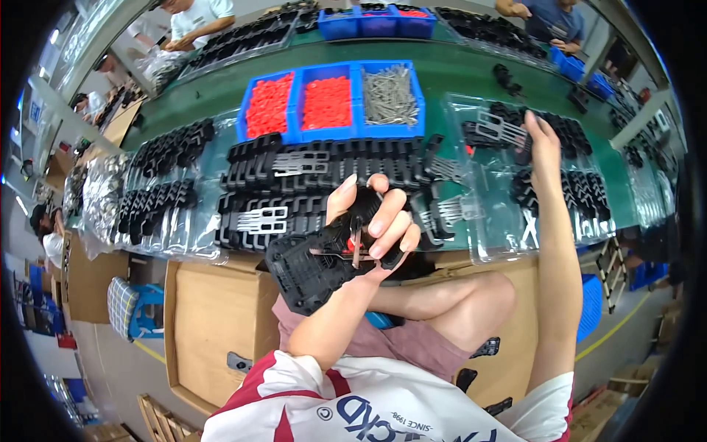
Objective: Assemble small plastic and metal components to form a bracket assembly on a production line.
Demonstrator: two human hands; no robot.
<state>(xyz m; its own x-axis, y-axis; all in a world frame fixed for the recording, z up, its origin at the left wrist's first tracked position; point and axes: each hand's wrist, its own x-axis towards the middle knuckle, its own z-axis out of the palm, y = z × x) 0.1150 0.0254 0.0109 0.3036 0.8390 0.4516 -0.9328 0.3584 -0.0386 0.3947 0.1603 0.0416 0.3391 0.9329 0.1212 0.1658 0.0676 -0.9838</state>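
My left hand (387, 225) is closed around a black plastic part (305, 269), held above my lap. A bit of red and a thin metal strip (356, 247) show between the part and my fingers. My right hand (543, 144) reaches over the clear plastic tray (482, 239) on the right, its fingers bent in at a black piece. A slotted silver metal plate (501, 129) lies right beside those fingertips; whether they grip it or the black piece is hard to make out. Rows of black plastic parts (567, 193) fill the tray.
A blue three-compartment bin (331, 135) with red pieces (328, 103) and metal pins (389, 96) stands ahead on the green table. Stacked black parts (361, 166) lie before it. Cardboard boxes (213, 324) sit below the table edge. Other people work across the table.
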